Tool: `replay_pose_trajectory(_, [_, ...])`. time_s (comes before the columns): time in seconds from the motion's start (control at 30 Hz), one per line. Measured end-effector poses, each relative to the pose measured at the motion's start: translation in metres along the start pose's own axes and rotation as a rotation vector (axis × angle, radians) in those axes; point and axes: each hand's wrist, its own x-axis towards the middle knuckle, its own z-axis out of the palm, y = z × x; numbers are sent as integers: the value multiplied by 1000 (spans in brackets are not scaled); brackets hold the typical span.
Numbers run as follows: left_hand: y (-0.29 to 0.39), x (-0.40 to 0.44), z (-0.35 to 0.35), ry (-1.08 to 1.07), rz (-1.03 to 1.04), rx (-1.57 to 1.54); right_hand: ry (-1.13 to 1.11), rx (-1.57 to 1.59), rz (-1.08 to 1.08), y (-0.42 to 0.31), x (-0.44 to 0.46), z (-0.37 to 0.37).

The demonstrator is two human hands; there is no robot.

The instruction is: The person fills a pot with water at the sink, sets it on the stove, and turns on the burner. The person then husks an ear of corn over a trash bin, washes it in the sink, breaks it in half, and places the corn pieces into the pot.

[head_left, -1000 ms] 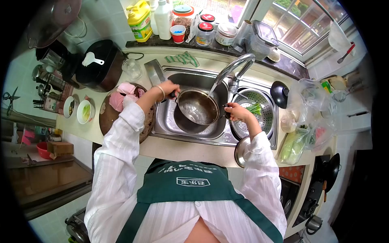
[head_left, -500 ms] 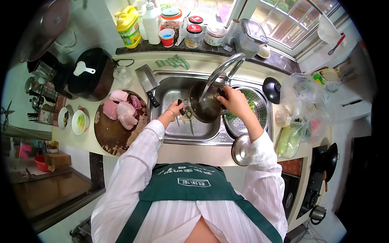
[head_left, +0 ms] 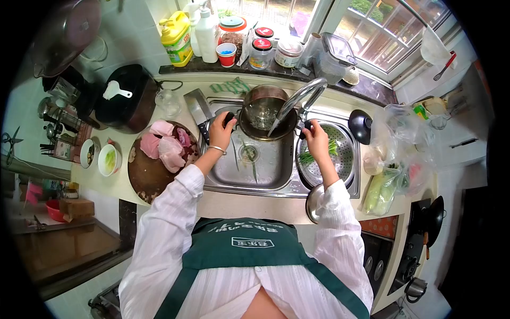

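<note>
A deep metal pot (head_left: 254, 127) with black side handles is upright over the back of the sink (head_left: 276, 178), some clear water in it. The faucet (head_left: 297, 99) reaches over its right side. My left hand (head_left: 218, 134) is closed round the left handle, my right hand (head_left: 317, 142) round the right one. Below the pot, the drain (head_left: 249, 153) holds food scraps, with long green leaf strips nearby. To the right, green stalks (head_left: 306, 157) lie in a perforated metal colander (head_left: 345, 169). A cleaver (head_left: 198, 105) rests at the sink's left edge.
A round chopping board (head_left: 146, 178) with raw meat (head_left: 170, 151) lies on the left, near two white bowls (head_left: 108, 161). On the right are a black lid (head_left: 359, 126) and bagged vegetables (head_left: 380, 191). A metal lid (head_left: 313, 204) sits at the counter's front edge. Bottles and jars line the windowsill.
The pot has gone from tipped over the sink to upright, moving back under the faucet. Both hands moved with it and keep hold of the handles. The drain is now in view.
</note>
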Motion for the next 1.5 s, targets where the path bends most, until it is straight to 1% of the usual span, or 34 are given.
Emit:
replay_pose_trajectory(0.03, [14, 3, -7, 1, -3, 5, 11, 135, 36, 11, 0, 9])
replay_pose_trajectory(0.07, [24, 7, -11, -24, 57, 61, -112, 296, 182, 0, -2, 8])
replay_pose_trajectory(0.1, [36, 12, -14, -47, 118, 116, -159, 421, 267, 15, -4, 25])
replay_pose_trajectory(0.13, [50, 16, -16, -53, 160, 150, -232, 452, 312, 24, -8, 37])
replay_pose_trajectory(0.17, [59, 20, -15, -49, 159, 152, -305, 481, 356, 30, -14, 46])
replay_pose_trajectory(0.23, [71, 27, -15, -102, 243, 266, -419, 485, 486, 28, -28, 55])
replay_pose_trajectory(0.27, [73, 30, -16, -177, 134, 313, -472, 501, 522, 25, -35, 54])
replay_pose_trajectory(0.37, [46, 39, -27, -219, 83, 382, -583, 603, 613, 4, -51, 39])
replay_pose_trajectory(0.43, [23, 47, -35, -181, -23, 383, -587, 716, 576, -3, -50, 42])
replay_pose_trajectory(0.5, [3, 52, -33, -143, -125, 412, -481, 683, 420, 0, -37, 52])
replay_pose_trajectory(0.57, [-23, 46, -15, -128, -123, 363, -378, 454, 394, -4, -20, 40])
replay_pose_trajectory(0.6, [-38, 44, -4, -110, -121, 317, -339, 301, 319, -6, -16, 29])
replay_pose_trajectory(0.63, [-51, 37, 3, -243, -223, 300, -300, 149, 245, -6, -13, 16])
replay_pose_trajectory(0.67, [-91, 25, 20, -182, -113, 224, -281, 10, 142, 5, -16, 12])
replay_pose_trajectory(0.7, [-76, 12, 19, -268, -171, 371, -327, 25, 185, 24, -23, 17])
replay_pose_trajectory(0.77, [-92, -7, 19, -358, -344, 212, -388, -57, 201, 15, -37, 9])
replay_pose_trajectory(0.83, [-96, -11, 7, -338, -340, 200, -491, 69, 378, 7, -40, 16])
replay_pose_trajectory(0.9, [-101, 0, -2, -321, -344, 293, -464, 200, 362, -2, -36, 27])
replay_pose_trajectory(0.93, [-104, 2, 2, -224, -271, 342, -467, 196, 364, 8, -31, 31])
replay_pose_trajectory(1.0, [-102, -3, 14, -248, -304, 339, -320, -12, 186, 23, -19, 37])
replay_pose_trajectory(1.03, [-99, -7, 14, -271, -322, 337, -424, -94, 203, 24, -17, 27])
replay_pose_trajectory(1.1, [-93, -16, 14, -318, -357, 335, -634, -56, 331, 36, -21, 29])
replay_pose_trajectory(1.17, [-71, -15, -3, -455, -603, 301, -618, 216, 484, 10, -31, 26])
replay_pose_trajectory(1.2, [-85, -12, -6, -421, -535, 313, -661, 221, 469, -2, -27, 24])
replay_pose_trajectory(1.23, [-126, -10, 1, -354, -445, 319, -666, 219, 472, 1, -24, 27])
replay_pose_trajectory(1.27, [-126, -7, 3, -296, -319, 396, -606, 240, 457, 6, -21, 33])
replay_pose_trajectory(1.3, [-115, -6, 4, -268, -255, 433, -544, 260, 442, 11, -18, 38])
replay_pose_trajectory(1.33, [-103, -6, 4, -238, -192, 472, -516, 178, 390, 17, -14, 37])
replay_pose_trajectory(1.37, [-73, -8, 3, -312, -293, 335, -515, 179, 393, 27, -15, 37])
replay_pose_trajectory(1.4, [-58, -11, 3, -385, -392, 195, -536, 40, 304, 32, -15, 35])
replay_pose_trajectory(1.43, [-61, -15, 3, -386, -389, 193, -553, -100, 212, 36, -13, 34])
replay_pose_trajectory(1.5, [-74, -20, -2, -393, -383, 212, -547, -29, 258, 33, -17, 35])
